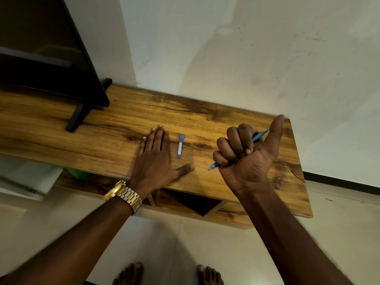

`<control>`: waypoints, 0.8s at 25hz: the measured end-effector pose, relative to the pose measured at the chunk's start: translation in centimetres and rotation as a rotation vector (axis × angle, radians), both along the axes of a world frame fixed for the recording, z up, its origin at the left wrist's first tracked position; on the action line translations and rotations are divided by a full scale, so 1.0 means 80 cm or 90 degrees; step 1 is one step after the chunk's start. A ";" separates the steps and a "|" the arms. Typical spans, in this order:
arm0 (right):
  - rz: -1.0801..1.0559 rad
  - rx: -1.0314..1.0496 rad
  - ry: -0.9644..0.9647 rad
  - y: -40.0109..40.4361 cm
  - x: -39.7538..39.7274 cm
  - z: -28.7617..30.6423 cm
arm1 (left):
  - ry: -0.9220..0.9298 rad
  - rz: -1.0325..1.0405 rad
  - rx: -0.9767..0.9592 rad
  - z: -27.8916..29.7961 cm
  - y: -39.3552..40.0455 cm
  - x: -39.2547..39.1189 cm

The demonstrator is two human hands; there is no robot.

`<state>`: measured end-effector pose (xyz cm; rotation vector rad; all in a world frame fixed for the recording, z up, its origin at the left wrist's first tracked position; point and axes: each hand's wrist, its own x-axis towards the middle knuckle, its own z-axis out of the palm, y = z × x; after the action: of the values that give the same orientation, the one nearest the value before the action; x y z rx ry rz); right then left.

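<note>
My left hand (154, 157) lies flat, palm down, on the wooden cabinet top (115, 124), fingers straight and thumb spread to the right. A gold watch sits on that wrist. Just right of its fingers a small blue pen cap (180, 146) lies on the wood, untouched. My right hand (249, 153) is raised above the top, palm towards me, with its fingers curled round a blue pen (259, 135) and the thumb sticking up. The pen's tip pokes out at the lower left of the fist and its back end at the upper right.
A black television (47, 58) on a black foot (76, 118) stands at the left of the cabinet. A white wall rises behind. Open compartments (191, 202) lie below the top, something green in the left one. My bare feet stand on pale floor tiles.
</note>
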<state>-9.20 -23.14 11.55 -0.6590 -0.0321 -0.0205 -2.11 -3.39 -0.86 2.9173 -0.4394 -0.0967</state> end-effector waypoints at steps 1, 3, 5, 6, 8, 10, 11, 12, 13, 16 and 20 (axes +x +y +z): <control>0.001 0.002 0.000 0.000 0.000 0.000 | 0.000 -0.001 0.001 0.000 0.000 0.000; -0.011 -0.012 0.013 -0.001 0.000 -0.001 | -0.001 -0.004 0.002 0.001 0.000 0.000; -0.021 -0.018 0.023 -0.001 0.001 -0.001 | -0.001 -0.004 0.003 0.001 0.000 0.000; -0.023 -0.013 0.024 -0.001 0.001 -0.001 | -0.001 -0.004 0.005 0.001 0.000 -0.001; -0.025 -0.002 0.022 -0.001 0.001 -0.001 | -0.002 -0.005 0.010 0.001 0.000 0.000; -0.026 -0.001 0.025 -0.002 0.002 -0.002 | -0.001 -0.004 0.011 0.001 0.000 0.000; -0.024 -0.002 0.024 -0.003 0.002 -0.002 | -0.001 -0.003 0.011 0.001 0.000 0.000; -0.021 -0.001 0.022 -0.003 0.002 -0.003 | -0.001 -0.003 0.010 0.002 0.000 0.000; -0.020 0.001 0.021 -0.003 0.002 -0.002 | -0.002 -0.003 0.008 0.001 0.000 0.000; -0.025 -0.007 0.026 -0.003 0.002 -0.002 | -0.005 -0.002 0.004 0.000 0.000 0.001; -0.030 -0.004 0.028 -0.003 0.002 -0.003 | -0.006 0.000 0.004 0.000 0.000 0.000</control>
<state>-9.07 -23.42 11.27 -0.6656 0.0261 -0.0510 -2.10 -3.41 -0.87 2.9250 -0.4422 -0.0855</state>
